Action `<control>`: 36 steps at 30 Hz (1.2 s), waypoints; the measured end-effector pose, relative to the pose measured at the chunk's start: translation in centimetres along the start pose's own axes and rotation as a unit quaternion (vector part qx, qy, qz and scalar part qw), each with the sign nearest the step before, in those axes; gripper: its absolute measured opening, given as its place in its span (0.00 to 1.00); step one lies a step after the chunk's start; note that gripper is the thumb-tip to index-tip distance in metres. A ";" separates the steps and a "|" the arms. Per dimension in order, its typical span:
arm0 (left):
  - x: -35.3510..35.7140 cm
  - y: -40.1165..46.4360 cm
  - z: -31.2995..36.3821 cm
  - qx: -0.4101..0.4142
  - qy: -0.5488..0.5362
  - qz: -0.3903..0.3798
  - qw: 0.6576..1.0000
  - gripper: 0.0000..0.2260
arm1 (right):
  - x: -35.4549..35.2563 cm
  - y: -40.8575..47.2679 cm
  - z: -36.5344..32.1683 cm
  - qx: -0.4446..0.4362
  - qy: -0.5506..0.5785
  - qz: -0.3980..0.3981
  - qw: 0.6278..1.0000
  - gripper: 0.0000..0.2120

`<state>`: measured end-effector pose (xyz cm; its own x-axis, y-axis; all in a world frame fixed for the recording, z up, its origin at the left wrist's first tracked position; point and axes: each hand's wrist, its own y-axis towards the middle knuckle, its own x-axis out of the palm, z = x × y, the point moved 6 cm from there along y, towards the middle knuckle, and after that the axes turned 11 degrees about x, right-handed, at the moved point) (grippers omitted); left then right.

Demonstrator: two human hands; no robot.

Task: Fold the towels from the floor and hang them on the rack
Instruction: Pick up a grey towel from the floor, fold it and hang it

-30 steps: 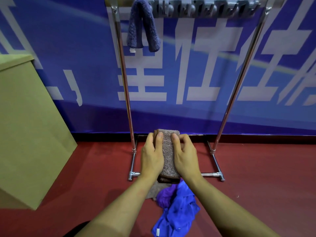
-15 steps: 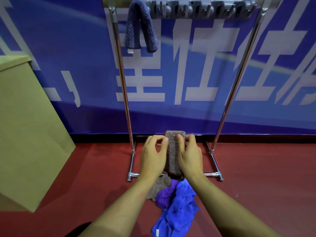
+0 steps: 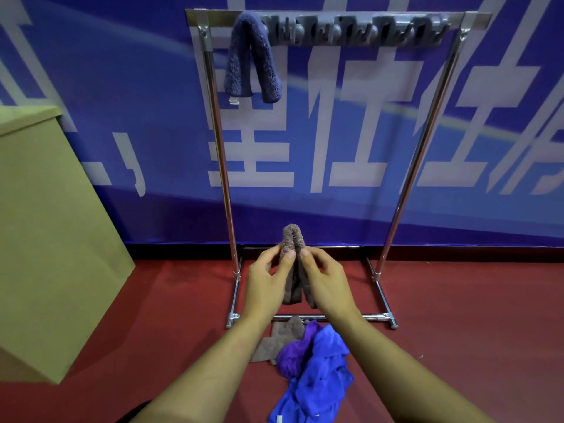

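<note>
A folded brown towel (image 3: 292,239) hangs doubled over between my hands, fold at the top. My left hand (image 3: 266,282) pinches its left side and my right hand (image 3: 324,279) pinches its right side, in front of the metal rack (image 3: 422,141). A dark blue towel (image 3: 251,56) is draped over the rack's top bar at the left end. On the red floor below my arms lie a brown towel (image 3: 282,337), a purple towel (image 3: 294,354) and a bright blue towel (image 3: 317,380), crumpled together.
A cardboard box (image 3: 45,239) stands at the left on the floor. Behind the rack hangs a blue banner wall (image 3: 91,87) with white characters. Grey hooks (image 3: 351,29) line the rack's top bar to the right of the hung towel.
The brown towel, held flat before, has been doubled over into a narrower fold and lifted slightly. My fingers moved from lying on it to pinching its sides. The view tilted up a little.
</note>
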<state>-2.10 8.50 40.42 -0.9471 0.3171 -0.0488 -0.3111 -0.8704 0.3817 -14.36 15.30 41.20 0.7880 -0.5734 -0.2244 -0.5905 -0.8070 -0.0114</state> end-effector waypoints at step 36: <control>0.9 25.5 27.2 0.215 0.196 0.080 0.953 0.12 | -9.6 13.3 -34.2 -0.242 -0.177 0.185 0.936 0.12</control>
<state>-8.72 -3.21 75.18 -0.9624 -0.0461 -0.2675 -0.1789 -0.6334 0.7529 -23.86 5.21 76.58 0.3874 -0.8129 -0.4348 -0.5957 -0.5807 0.5549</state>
